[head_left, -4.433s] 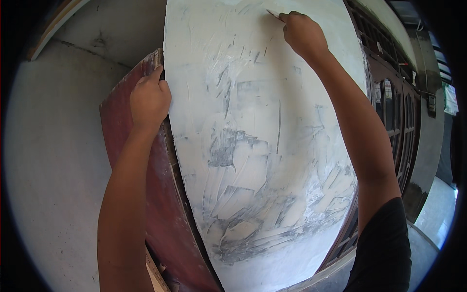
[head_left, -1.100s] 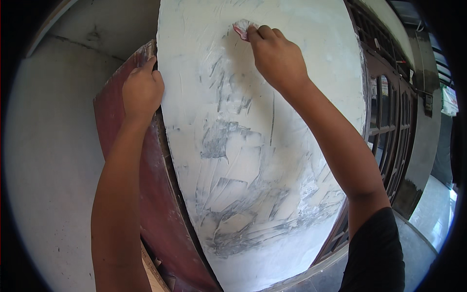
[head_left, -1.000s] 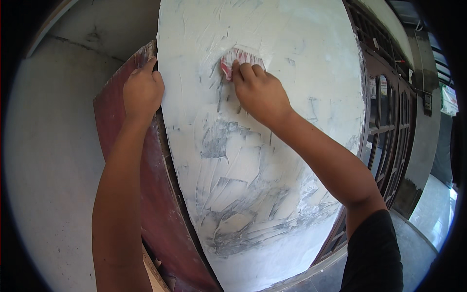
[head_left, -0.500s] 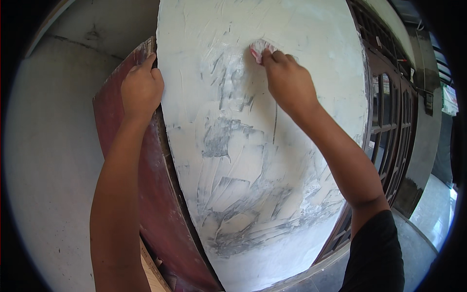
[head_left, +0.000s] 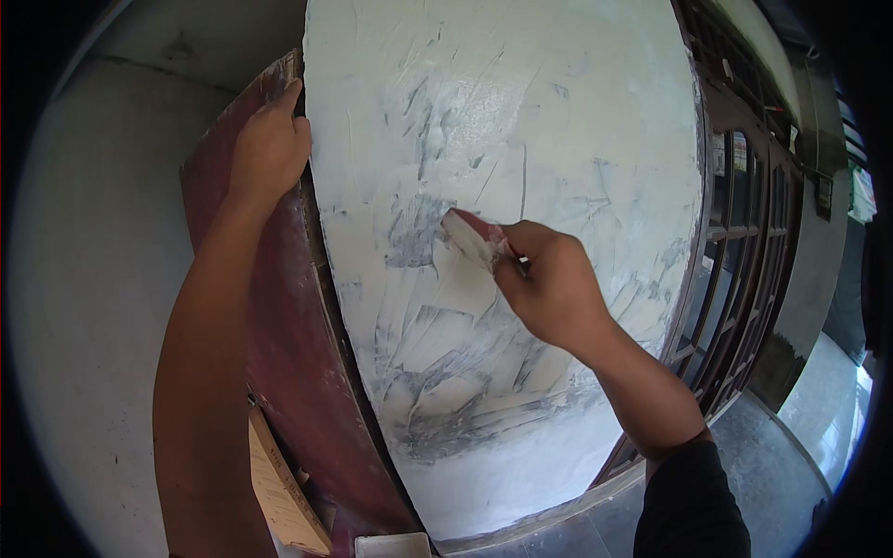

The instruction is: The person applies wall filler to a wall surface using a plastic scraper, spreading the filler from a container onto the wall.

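My right hand grips a reddish putty scraper smeared with white putty. Its blade lies at or close to the surface of a wide wall section, near the middle. White filler covers that section in rough strokes, and grey patches show through. At the left, my left hand is closed over the upper edge of a dark red wooden board, thumb towards the wall section. Some of its fingers are hidden.
Beside the board stands a plain grey wall. A light wooden piece and a pale container sit low down near the board's foot. Brown framed window panels run along the right, above a grey tiled floor.
My right hand has come down and slightly left with the scraper, and the blade now points up and left. My left hand stays on the board. The view has shifted slightly.
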